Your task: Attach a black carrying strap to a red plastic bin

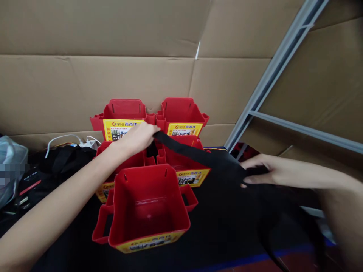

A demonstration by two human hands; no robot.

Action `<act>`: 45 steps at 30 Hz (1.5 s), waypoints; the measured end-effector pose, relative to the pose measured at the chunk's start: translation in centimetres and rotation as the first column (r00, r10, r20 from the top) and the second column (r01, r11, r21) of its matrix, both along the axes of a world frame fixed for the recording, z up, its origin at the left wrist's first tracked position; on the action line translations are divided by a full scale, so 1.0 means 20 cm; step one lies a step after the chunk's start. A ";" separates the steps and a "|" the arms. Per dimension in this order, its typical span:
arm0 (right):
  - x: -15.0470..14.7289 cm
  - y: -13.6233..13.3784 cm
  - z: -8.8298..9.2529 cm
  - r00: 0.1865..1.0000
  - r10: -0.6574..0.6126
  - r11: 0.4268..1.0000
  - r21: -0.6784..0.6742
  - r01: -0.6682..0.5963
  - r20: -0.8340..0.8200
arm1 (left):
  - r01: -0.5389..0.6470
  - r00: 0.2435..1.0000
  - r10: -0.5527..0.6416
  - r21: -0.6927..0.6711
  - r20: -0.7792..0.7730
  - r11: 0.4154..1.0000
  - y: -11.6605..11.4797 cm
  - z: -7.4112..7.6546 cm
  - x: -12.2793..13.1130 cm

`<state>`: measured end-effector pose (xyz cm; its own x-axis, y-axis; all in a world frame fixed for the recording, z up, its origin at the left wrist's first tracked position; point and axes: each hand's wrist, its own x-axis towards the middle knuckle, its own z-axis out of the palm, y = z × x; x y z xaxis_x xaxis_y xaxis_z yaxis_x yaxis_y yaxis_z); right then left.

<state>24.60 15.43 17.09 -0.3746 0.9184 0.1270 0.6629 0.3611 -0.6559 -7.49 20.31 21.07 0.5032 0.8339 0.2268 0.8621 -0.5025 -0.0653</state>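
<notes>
A black strap (184,149) stretches between my two hands above several red plastic bins. My left hand (141,135) is closed on its left end, over the gap between the two back bins. Farther right, my right hand (259,170) pinches the strap, and a loose length hangs down from it, blurred. Nearest to me stands an open red bin (150,200) with side loops and a yellow label on its front. Behind it are the back left bin (124,109), the back right bin (181,111) and a middle right bin (184,158). My left arm partly hides a middle left bin (106,151).
A black cloth-covered surface (221,230) with a blue edge carries the bins. Cardboard panels (113,79) rise behind. A grey metal frame (272,75) slants along the right. At the left lie a black bag (62,158), a clear plastic bag (13,162) and white cables (64,136).
</notes>
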 end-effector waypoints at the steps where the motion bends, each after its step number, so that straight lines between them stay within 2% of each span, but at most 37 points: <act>1: -0.03 0.02 0.02 0.999 0.034 0.998 -0.056 -0.034 0.000 | 0.093 0.996 -0.093 -0.022 0.007 0.995 -0.02 -0.01 0.03; 4: -0.15 0.10 0.10 0.988 0.153 0.960 -0.236 -0.149 0.000 | 0.392 0.919 -0.386 -0.082 0.085 0.916 -0.10 -0.01 0.14; 6: -0.24 0.15 0.15 0.976 0.218 0.953 -0.212 -0.218 -0.021 | 0.457 0.884 -0.444 -0.078 0.144 0.886 -0.13 -0.02 0.21; 9: -0.32 0.17 0.17 0.967 0.239 0.962 -0.111 -0.248 -0.092 | 0.347 0.925 -0.342 -0.001 0.167 0.938 -0.10 -0.02 0.24; 12: -0.32 0.16 0.14 0.957 0.244 0.951 -0.156 -0.268 -0.157 | 0.210 0.958 -0.214 0.041 0.190 0.977 -0.03 0.00 0.18; 15: -0.25 0.15 0.11 0.940 0.291 0.901 -0.279 -0.331 -0.176 | 0.077 0.966 -0.086 0.045 0.245 0.996 0.03 0.01 0.09; 18: -0.13 0.13 0.09 0.915 0.390 0.838 -0.372 -0.398 -0.102 | -0.100 0.970 0.084 0.062 0.230 0.993 0.07 0.03 0.00; 20: -0.05 0.12 0.08 0.871 0.483 0.791 -0.384 -0.477 -0.088 | -0.194 0.961 0.172 0.087 0.217 0.977 0.09 0.05 -0.04; 22: 0.02 0.09 0.08 0.858 0.494 0.794 -0.330 -0.510 -0.138 | -0.222 0.958 0.201 0.085 0.204 0.971 0.08 0.06 -0.07; 24: 0.04 0.07 0.08 0.891 0.411 0.853 -0.264 -0.450 -0.193 | -0.173 0.972 0.165 0.037 0.169 0.984 0.05 0.07 -0.06; 27: -0.04 0.05 0.11 0.939 0.303 0.926 -0.183 -0.330 -0.162 | 0.050 0.994 -0.045 -0.047 0.104 0.998 -0.05 0.08 0.02; 29: -0.16 0.05 0.14 0.932 0.342 0.926 -0.124 -0.356 -0.123 | 0.259 0.961 -0.250 -0.068 0.120 0.963 -0.12 0.09 0.11; 31: -0.27 0.06 0.18 0.902 0.414 0.896 -0.118 -0.427 -0.118 | 0.422 0.898 -0.402 -0.087 0.176 0.903 -0.17 0.10 0.18; 34: -0.37 0.08 0.20 0.888 0.448 0.881 -0.119 -0.459 -0.109 | 0.503 0.854 -0.470 -0.123 0.223 0.855 -0.19 0.10 0.21; 37: -0.41 0.10 0.20 0.881 0.454 0.876 -0.112 -0.469 -0.132 | 0.462 0.863 -0.436 -0.046 0.256 0.886 -0.16 0.08 0.20; 41: -0.43 0.11 0.20 0.849 0.485 0.842 -0.151 -0.519 -0.212 | 0.303 0.919 -0.341 0.198 0.196 0.932 -0.12 0.05 0.20; 43: -0.41 0.08 0.21 0.854 0.466 0.852 -0.143 -0.504 -0.232 | 0.132 0.972 -0.182 0.297 0.146 0.946 -0.08 0.06 0.18; 45: -0.33 0.03 0.21 0.868 0.408 0.874 -0.152 -0.461 -0.285 | -0.088 0.988 0.038 0.346 0.149 0.934 -0.04 0.07 0.12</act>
<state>18.10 16.00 21.28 -0.7244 0.6838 0.0876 0.2858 0.4135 -0.8645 -5.04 19.59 22.49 0.3953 0.7175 0.5735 0.9043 -0.4137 -0.1057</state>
